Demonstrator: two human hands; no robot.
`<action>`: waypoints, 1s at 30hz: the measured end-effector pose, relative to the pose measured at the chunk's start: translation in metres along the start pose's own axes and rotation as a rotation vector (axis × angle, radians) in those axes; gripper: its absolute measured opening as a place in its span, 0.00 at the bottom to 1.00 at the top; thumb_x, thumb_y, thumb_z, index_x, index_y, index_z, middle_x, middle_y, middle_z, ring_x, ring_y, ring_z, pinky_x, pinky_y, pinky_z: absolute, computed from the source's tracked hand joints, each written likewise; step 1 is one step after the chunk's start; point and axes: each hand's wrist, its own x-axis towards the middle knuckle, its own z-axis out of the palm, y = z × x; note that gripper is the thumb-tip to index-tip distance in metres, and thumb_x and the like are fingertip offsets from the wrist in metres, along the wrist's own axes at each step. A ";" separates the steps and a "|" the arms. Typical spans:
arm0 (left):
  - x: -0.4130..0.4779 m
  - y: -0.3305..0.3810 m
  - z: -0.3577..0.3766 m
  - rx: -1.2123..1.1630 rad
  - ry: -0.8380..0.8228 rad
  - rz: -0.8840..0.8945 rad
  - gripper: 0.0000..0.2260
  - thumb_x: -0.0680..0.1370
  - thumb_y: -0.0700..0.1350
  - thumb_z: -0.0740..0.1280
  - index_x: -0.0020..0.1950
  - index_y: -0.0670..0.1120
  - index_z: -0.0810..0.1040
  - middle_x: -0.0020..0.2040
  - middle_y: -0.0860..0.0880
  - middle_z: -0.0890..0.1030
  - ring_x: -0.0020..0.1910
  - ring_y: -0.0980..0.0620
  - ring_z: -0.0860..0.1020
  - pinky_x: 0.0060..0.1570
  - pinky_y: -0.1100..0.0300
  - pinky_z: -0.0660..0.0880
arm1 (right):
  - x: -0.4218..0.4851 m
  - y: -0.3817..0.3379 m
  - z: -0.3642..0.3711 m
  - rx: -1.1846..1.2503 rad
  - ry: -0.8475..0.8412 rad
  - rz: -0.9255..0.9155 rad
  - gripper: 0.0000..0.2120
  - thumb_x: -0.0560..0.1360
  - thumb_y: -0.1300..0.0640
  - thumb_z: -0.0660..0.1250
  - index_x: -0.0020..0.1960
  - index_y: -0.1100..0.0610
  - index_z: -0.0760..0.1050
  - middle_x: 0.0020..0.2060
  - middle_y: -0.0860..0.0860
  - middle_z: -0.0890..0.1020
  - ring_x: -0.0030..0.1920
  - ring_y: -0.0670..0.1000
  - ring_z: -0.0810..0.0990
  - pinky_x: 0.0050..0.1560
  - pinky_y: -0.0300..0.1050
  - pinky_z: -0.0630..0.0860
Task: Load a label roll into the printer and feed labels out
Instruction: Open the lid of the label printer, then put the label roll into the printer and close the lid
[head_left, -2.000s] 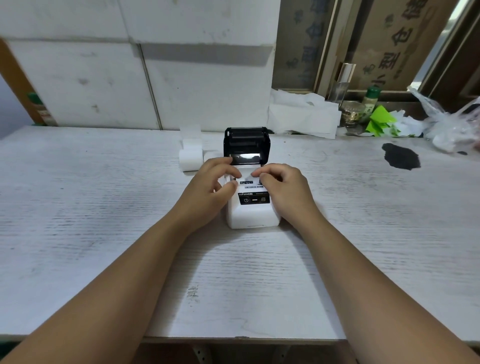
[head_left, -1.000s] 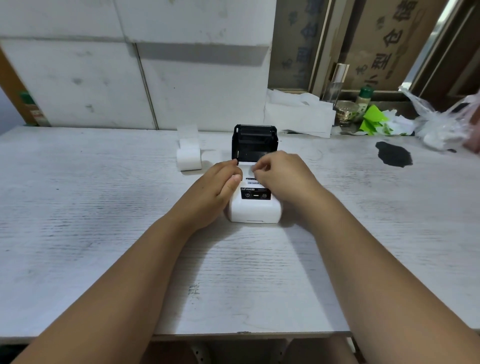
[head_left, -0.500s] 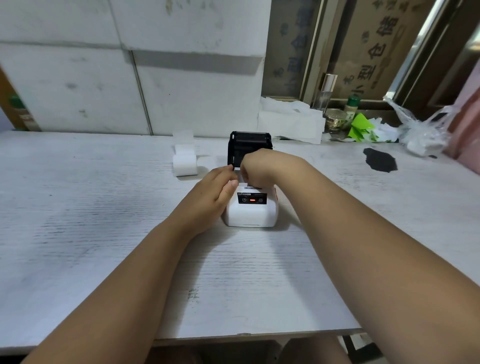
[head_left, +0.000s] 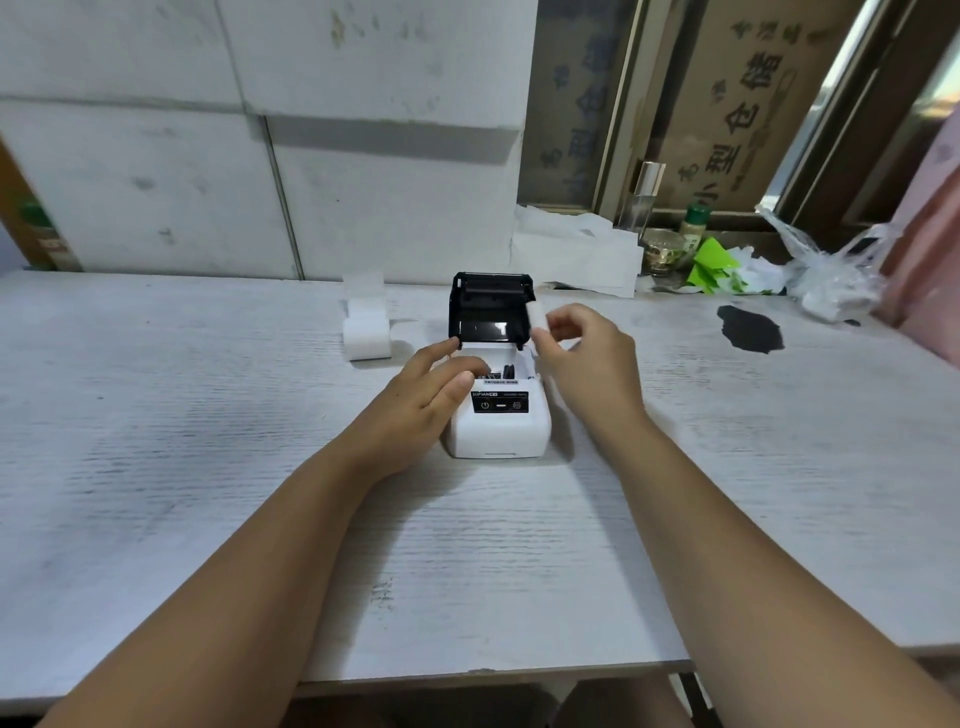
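A small white label printer stands in the middle of the table with its black lid tilted up and open. My left hand rests on the printer's left side, fingers at the edge of the open bay. My right hand hovers just right of the lid and pinches a small white roll between thumb and fingers, above the bay. A larger white label roll with a loose end sticking up sits on the table left of the printer.
The white wood-grain table has a dark stain at the right. At the back right lie crumpled white paper, a glass bottle, a jar, green scraps and a plastic bag. A white wall stands behind.
My right hand has lifted out of the printer's open bay and moved right, now holding a small white roll. The left hand stays on the printer's left side.
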 end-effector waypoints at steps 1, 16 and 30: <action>-0.001 0.001 0.000 -0.006 -0.003 -0.005 0.15 0.82 0.54 0.51 0.63 0.61 0.72 0.73 0.57 0.60 0.68 0.66 0.58 0.64 0.65 0.55 | 0.000 0.007 -0.002 0.003 0.008 0.029 0.08 0.74 0.50 0.66 0.50 0.51 0.79 0.44 0.43 0.82 0.46 0.49 0.80 0.46 0.46 0.75; 0.000 0.003 0.002 -0.057 0.107 -0.083 0.22 0.79 0.55 0.58 0.73 0.61 0.60 0.71 0.58 0.67 0.58 0.56 0.74 0.57 0.60 0.68 | 0.003 0.042 0.001 -0.185 -0.082 0.089 0.12 0.74 0.53 0.66 0.56 0.54 0.79 0.48 0.50 0.82 0.45 0.49 0.76 0.44 0.41 0.69; 0.003 -0.008 -0.019 0.339 0.680 -0.170 0.09 0.75 0.38 0.65 0.53 0.44 0.81 0.55 0.42 0.75 0.57 0.41 0.71 0.49 0.64 0.61 | -0.009 0.022 0.000 0.002 0.080 -0.092 0.15 0.76 0.58 0.62 0.62 0.50 0.73 0.51 0.48 0.76 0.51 0.49 0.74 0.46 0.40 0.68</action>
